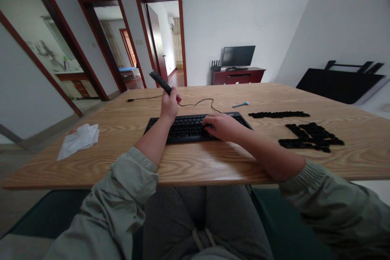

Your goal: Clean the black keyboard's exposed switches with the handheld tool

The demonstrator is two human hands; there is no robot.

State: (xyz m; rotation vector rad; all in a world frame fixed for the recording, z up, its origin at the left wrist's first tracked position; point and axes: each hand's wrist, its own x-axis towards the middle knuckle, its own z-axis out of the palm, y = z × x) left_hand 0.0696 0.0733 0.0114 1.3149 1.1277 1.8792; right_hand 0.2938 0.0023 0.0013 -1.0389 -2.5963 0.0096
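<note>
A black keyboard (189, 129) lies in front of me near the table's front edge. My left hand (170, 105) is raised over its left part, wrapped round a slim black stick-shaped device (160, 80) that points up and to the left. The exact kind of that device does not show. On the keyboard's right half rests my right hand (221, 126), its fingers curled and pressed together at the keys. Whatever is between those fingertips is hidden. A thin black cable (198, 101) runs behind the keyboard to a plug at the far left.
Small black pieces like keycaps (313, 135) lie grouped on the right, with a row of them (278, 114) further back. Behind the keyboard is a blue brush (240, 105). A crumpled white cloth or tissue (79, 140) lies left on the wooden table (122, 128).
</note>
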